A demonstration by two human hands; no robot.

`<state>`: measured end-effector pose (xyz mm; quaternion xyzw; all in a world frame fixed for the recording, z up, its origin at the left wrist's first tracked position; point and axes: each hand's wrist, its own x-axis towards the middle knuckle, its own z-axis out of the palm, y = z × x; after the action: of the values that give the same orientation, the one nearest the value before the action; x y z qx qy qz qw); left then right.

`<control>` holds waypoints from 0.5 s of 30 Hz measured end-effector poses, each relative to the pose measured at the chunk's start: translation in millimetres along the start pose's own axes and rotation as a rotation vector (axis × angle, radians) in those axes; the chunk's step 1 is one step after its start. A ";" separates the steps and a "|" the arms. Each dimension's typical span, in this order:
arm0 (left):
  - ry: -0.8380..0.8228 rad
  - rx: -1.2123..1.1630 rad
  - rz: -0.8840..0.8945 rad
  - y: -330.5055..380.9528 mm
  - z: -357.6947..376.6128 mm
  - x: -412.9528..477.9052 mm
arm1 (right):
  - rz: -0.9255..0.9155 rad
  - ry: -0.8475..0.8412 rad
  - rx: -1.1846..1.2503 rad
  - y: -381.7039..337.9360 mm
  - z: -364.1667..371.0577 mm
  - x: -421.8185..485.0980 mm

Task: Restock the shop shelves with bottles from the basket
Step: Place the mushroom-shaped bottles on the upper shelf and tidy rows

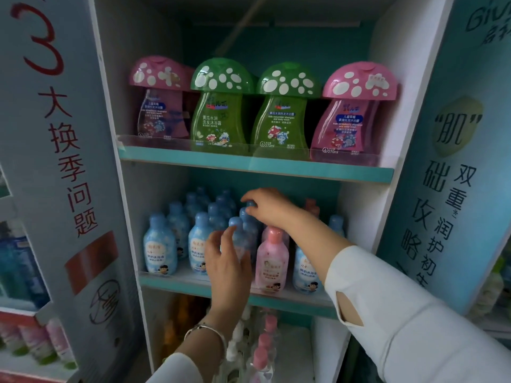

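We count two pink mushroom bottles (351, 111) and two green mushroom bottles (218, 106) at 12 o'clock. We total four.

left poster panel (59, 167), right poster panel (453, 205); teal back wall (276, 48), dim light
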<state>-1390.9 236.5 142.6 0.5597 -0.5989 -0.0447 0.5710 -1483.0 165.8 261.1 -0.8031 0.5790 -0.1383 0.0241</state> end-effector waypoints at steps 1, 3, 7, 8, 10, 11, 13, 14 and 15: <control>-0.005 0.012 -0.014 -3.7 2.9 4.3 | 0.004 -0.032 -0.029 -3.8 4.4 3.7; -0.077 -0.019 -0.051 -7.1 7.7 11.4 | -0.017 -0.086 -0.055 -7.4 8.4 9.3; -0.151 -0.107 -0.164 -7.5 12.8 18.8 | -0.051 -0.101 -0.085 -6.2 10.9 17.6; -0.146 -0.093 -0.172 -6.7 13.4 19.5 | -0.045 -0.095 -0.091 -4.5 12.5 19.9; -0.141 -0.035 -0.157 -5.4 14.2 19.5 | -0.036 -0.086 -0.102 -1.0 12.7 22.1; -0.144 -0.003 -0.137 -5.4 14.6 19.1 | -0.046 -0.089 -0.105 0.1 10.9 22.0; -0.161 0.046 -0.100 -6.3 14.5 18.0 | -0.074 -0.104 -0.109 0.7 6.5 20.7; -0.172 0.057 -0.090 -7.2 14.2 17.2 | -0.081 -0.104 -0.110 1.7 5.8 20.9; -0.184 0.059 -0.086 -7.5 13.5 16.8 | -0.081 -0.104 -0.112 2.0 5.4 21.1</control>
<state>-1391.5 213.6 143.3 0.5950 -0.6254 -0.1026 0.4942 -1477.4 144.7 259.6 -0.8321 0.5508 -0.0648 0.0034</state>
